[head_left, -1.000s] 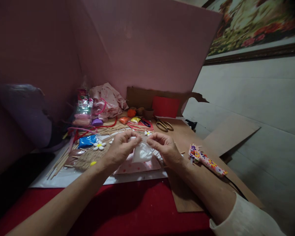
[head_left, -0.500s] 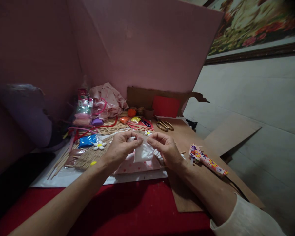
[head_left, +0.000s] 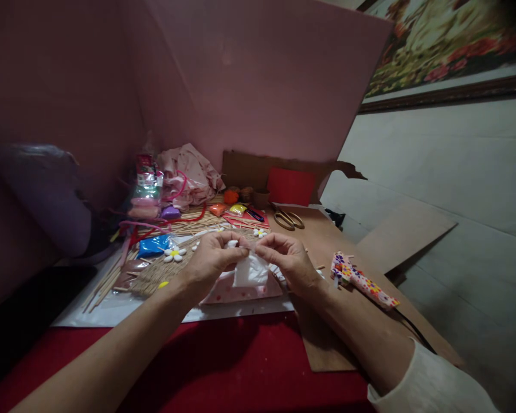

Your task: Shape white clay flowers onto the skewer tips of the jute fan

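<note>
A small white packet [head_left: 251, 272] hangs between my two hands, its top edge pinched. My left hand [head_left: 217, 252] grips its left corner with thumb and forefinger. On the other side, my right hand [head_left: 285, 257] pinches the right corner; the fingertips are close together. Beneath the packet lies pink dotted fabric [head_left: 241, 293], beside a twine-wrapped piece [head_left: 155, 277] bearing a white flower with a yellow centre [head_left: 174, 254]. A blue packet [head_left: 153, 246] rests behind that piece.
Gold-handled scissors [head_left: 288, 219] and a flower-patterned tool [head_left: 363, 280] with a black cord lie on brown cardboard [head_left: 327, 344] at the right. Colored packets [head_left: 145, 202], thin sticks [head_left: 103, 287] and crumpled pink cloth [head_left: 188, 172] are at the left and back.
My fingertips have come slightly closer together at the top of the white packet. The packet hangs a little lower and looks more opaque.
</note>
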A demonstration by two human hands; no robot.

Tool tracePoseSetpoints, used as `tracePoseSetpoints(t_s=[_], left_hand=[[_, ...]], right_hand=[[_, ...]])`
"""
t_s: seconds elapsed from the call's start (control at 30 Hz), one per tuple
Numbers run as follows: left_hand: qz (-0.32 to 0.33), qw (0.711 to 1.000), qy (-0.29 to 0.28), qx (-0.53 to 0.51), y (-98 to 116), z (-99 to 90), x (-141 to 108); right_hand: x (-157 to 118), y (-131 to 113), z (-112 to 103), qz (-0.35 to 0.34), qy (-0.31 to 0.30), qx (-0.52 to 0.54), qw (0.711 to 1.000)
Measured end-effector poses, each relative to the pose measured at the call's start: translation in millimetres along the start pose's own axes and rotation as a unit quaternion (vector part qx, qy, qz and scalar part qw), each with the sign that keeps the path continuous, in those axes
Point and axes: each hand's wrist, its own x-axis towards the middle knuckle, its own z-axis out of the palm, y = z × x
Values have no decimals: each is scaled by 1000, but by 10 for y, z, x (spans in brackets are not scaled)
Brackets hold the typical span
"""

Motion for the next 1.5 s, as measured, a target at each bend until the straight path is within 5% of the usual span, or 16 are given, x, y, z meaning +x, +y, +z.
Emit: tracePoseSetpoints(t_s=[0.3, 1.5], left_hand=[[7, 999, -38, 3, 9, -22, -3], [40, 993, 9, 112, 9, -15, 24]], right_hand=[[14, -8, -15, -1, 2, 23, 1000], [4, -18, -12, -8, 4, -35, 999]])
